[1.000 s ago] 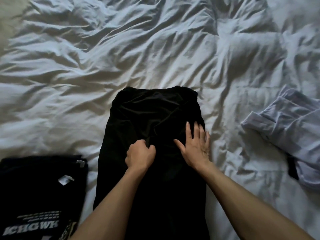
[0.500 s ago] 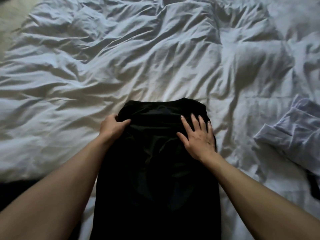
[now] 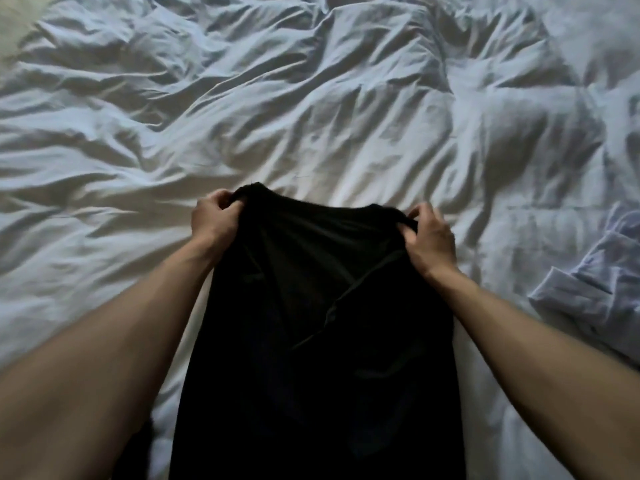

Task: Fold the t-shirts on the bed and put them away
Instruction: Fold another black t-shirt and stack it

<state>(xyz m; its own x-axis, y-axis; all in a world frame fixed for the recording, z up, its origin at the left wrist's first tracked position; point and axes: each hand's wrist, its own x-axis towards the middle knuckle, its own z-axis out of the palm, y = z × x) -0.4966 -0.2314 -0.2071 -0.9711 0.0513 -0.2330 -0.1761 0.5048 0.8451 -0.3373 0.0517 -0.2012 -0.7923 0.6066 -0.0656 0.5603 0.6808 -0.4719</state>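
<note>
Vs. half a sec ago: the left hand [image 3: 216, 221] has moved from the side edge up to the far left corner of the black t-shirt [image 3: 322, 341], and the right hand [image 3: 427, 239], then flat w/ fingers spread on the cloth, is now curled onto the far right corner. Both corners are pinched betw. thumb and fingers, and the far edge is lifted slightly off the bed, sagging in a shallow curve betw. the two grips. A sec ago the left hand was bunched mid-shirt and a folded black tee w/ white print "CHGWK" plus a white tag lay at lower left; that stack is no longer seen, only a dark sliver [image 3: 138, 448] under the left forearm, too hidden to identify.

No writing, brand or label can be read now; the shirt's visible face is plain.

The t-shirt is laid lengthwise on the bed, near centre-bottom of view, narrowed to a long strip w/ sides already folded in; a diagonal hem line is seen crossing its middle. Fabric: matte black, soft knit, few creases visible in the dim light. The white duvet [image 3: 311, 116] beneath is heavily rumpled, w/ deep ridges and shadowed folds. At the right edge a pale blue-white garment [image 3: 595, 292] is bunched up, smooth woven look, apart from the black shirt. Both forearms are bare.
</note>
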